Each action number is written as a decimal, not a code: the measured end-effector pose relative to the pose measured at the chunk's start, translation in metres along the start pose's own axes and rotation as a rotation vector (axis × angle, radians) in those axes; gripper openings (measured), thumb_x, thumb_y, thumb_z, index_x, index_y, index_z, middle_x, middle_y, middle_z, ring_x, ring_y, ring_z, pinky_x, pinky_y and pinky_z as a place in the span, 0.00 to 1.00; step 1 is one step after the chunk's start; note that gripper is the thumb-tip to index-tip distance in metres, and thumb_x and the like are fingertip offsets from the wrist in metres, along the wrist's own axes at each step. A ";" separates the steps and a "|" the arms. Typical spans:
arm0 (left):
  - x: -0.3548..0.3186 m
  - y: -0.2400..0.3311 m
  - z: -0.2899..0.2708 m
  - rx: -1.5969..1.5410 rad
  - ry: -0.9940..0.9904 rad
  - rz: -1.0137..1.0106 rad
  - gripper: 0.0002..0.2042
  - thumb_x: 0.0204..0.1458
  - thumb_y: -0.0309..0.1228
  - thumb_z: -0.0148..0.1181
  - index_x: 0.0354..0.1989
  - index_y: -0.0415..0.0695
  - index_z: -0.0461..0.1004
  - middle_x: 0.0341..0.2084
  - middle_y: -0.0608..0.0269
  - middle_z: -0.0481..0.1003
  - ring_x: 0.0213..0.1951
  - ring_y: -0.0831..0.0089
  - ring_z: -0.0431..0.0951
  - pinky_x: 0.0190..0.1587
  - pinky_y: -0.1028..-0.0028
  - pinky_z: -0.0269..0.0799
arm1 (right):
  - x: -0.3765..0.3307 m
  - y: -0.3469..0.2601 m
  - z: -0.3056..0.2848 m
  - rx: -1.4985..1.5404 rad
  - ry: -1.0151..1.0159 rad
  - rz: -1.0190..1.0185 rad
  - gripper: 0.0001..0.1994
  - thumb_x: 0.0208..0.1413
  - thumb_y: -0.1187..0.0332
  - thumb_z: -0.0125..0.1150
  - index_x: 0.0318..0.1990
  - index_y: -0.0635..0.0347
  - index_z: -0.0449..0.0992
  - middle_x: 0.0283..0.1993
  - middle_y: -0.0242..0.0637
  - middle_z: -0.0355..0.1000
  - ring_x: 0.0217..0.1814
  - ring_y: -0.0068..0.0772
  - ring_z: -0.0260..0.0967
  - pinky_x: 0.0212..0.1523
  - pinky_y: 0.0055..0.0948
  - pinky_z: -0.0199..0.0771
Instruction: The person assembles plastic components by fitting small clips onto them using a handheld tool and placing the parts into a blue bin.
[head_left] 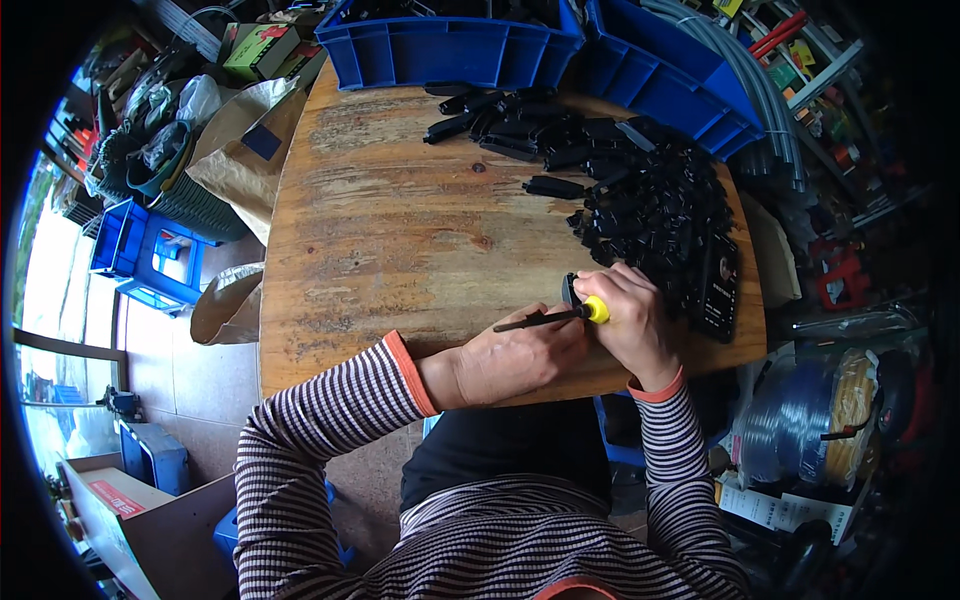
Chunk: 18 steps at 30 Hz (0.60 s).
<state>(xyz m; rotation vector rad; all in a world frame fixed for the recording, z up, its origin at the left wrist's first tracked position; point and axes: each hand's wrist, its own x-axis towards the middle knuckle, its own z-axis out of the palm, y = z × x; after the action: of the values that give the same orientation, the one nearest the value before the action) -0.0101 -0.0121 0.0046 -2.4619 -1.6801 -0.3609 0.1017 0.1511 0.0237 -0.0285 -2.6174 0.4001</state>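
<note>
My right hand is closed round a tool with a yellow end, which looks like a screwdriver handle. Beside it my left hand is closed on a slim black plastic piece that sticks out to the left above the fingers. The tool's dark, narrow part meets this piece between the hands, close to the table's near edge. A small dark part shows at the right hand's fingertips; I cannot tell what it is. Past the right hand spreads a heap of black plastic parts.
The worn wooden table has blue crates along its far edge. A flat black phone-like thing lies at the right edge, against the heap. Brown paper bags stand left of the table. Wrapped spools are at the right.
</note>
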 end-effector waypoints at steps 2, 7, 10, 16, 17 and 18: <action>-0.001 0.002 0.000 0.005 0.032 -0.016 0.19 0.47 0.29 0.54 0.49 0.38 0.69 0.45 0.55 0.70 0.51 0.64 0.72 0.48 0.71 0.73 | -0.004 0.001 0.002 0.058 0.036 -0.009 0.11 0.37 0.83 0.62 0.32 0.63 0.73 0.33 0.42 0.76 0.35 0.43 0.73 0.35 0.34 0.73; 0.002 0.000 0.000 -0.046 0.083 -0.059 0.17 0.46 0.29 0.54 0.46 0.37 0.71 0.45 0.55 0.70 0.51 0.63 0.72 0.51 0.70 0.72 | 0.000 0.003 -0.001 0.180 0.013 0.064 0.12 0.37 0.83 0.62 0.32 0.64 0.73 0.35 0.43 0.76 0.36 0.46 0.73 0.36 0.36 0.74; 0.001 -0.001 0.000 -0.045 0.090 -0.060 0.18 0.46 0.30 0.54 0.46 0.37 0.71 0.48 0.54 0.70 0.51 0.63 0.72 0.50 0.71 0.72 | 0.002 0.005 -0.003 0.205 -0.016 0.045 0.10 0.41 0.82 0.63 0.33 0.64 0.73 0.32 0.42 0.76 0.32 0.42 0.73 0.33 0.33 0.73; 0.000 -0.003 -0.005 -0.043 0.081 -0.031 0.18 0.46 0.30 0.54 0.46 0.36 0.71 0.47 0.54 0.71 0.50 0.66 0.71 0.49 0.72 0.70 | 0.022 -0.001 -0.027 0.355 0.038 0.279 0.04 0.52 0.77 0.63 0.32 0.62 0.73 0.26 0.39 0.75 0.24 0.27 0.71 0.27 0.25 0.71; 0.000 -0.004 -0.004 -0.046 0.080 -0.025 0.18 0.46 0.30 0.54 0.46 0.36 0.71 0.47 0.54 0.71 0.50 0.66 0.71 0.49 0.72 0.70 | 0.029 -0.004 -0.021 0.582 0.222 0.283 0.04 0.54 0.75 0.62 0.32 0.62 0.73 0.25 0.37 0.74 0.23 0.23 0.70 0.26 0.23 0.70; 0.001 -0.005 -0.003 -0.056 0.074 -0.030 0.19 0.45 0.30 0.54 0.47 0.36 0.71 0.49 0.52 0.70 0.51 0.63 0.70 0.50 0.70 0.70 | 0.036 -0.008 -0.013 0.806 0.410 0.281 0.04 0.55 0.73 0.62 0.32 0.61 0.72 0.24 0.36 0.74 0.22 0.20 0.68 0.25 0.21 0.69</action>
<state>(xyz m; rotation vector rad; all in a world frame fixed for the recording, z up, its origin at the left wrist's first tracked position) -0.0147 -0.0107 0.0077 -2.4326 -1.7011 -0.5021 0.0766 0.1508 0.0540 -0.1860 -1.8964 1.3553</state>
